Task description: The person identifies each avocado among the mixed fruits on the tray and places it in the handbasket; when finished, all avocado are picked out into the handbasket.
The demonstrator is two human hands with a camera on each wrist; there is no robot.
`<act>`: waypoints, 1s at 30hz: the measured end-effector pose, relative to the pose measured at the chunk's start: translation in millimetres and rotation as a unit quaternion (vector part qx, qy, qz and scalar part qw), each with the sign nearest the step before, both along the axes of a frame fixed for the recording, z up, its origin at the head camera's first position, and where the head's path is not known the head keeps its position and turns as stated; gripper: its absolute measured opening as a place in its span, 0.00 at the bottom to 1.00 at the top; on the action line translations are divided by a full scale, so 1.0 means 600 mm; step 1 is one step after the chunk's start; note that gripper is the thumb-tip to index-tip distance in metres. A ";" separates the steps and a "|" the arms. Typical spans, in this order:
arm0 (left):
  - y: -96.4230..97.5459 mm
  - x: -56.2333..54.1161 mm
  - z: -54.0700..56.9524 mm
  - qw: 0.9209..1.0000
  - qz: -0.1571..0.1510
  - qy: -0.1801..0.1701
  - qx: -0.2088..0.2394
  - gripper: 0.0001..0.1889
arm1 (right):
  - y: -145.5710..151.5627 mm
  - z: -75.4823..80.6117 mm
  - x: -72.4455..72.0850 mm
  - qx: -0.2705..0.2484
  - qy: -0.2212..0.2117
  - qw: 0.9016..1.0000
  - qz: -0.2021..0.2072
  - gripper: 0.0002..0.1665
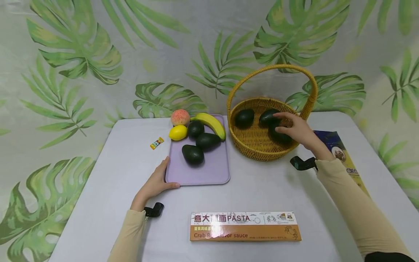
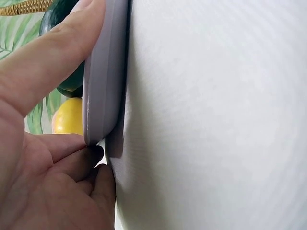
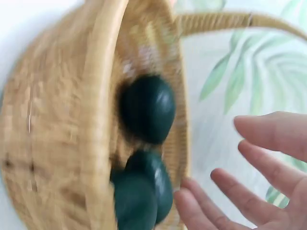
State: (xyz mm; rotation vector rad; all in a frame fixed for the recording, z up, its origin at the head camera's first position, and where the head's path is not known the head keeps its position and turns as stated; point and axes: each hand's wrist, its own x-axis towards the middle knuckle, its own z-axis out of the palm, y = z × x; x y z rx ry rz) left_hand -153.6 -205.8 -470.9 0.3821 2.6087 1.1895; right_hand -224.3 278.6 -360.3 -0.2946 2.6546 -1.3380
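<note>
1. Three dark green, smooth, egg-shaped avocados lie in a golden-brown woven wicker basket with a tall arched handle; one is at the left, while two lie close together at the right.
2. Three further dark green avocados rest on a pale purple, rounded-corner rectangular tray left of the basket, beside a yellow curved banana, a bright yellow lemon and a round pinkish-orange peach.
3. Right hand: reaching over the basket's right side, palm down; its thumb and fingers are parted, the grip wide and around nothing. In the right wrist view the fingers stand apart from the fruit.
4. Left hand: at the tray's near left corner, thumb along the front edge and index finger along the left side, holding the corner between them.
5. Obscured parts: the right hand overlaps the two right-hand avocados in the head view; motion blurs the basket in the right wrist view, where its edges are cut off. The right sleeve covers part of a blue-and-yellow printed package, and glare masks some lettering on the white-and-orange pasta box.
</note>
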 end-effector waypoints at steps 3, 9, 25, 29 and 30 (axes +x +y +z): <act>0.000 0.000 0.000 1.000 0.001 -0.002 0.001 0.59 | -0.016 0.004 0.014 -0.056 0.010 0.998 0.017 0.30; -0.001 -0.001 -0.002 1.000 -0.001 0.001 0.001 0.59 | -0.066 0.009 0.039 -0.100 0.012 0.991 0.092 0.29; -0.001 -0.002 -0.003 1.000 -0.003 0.006 -0.001 0.59 | -0.218 -0.032 0.031 -0.113 -0.003 0.960 0.254 0.31; -0.001 0.000 0.000 1.000 -0.002 0.006 -0.003 0.59 | -0.249 -0.039 0.021 -0.100 -0.008 0.957 0.271 0.34; -0.001 0.001 0.001 1.000 -0.002 0.007 -0.003 0.59 | -0.255 -0.041 0.018 -0.097 -0.008 0.957 0.274 0.35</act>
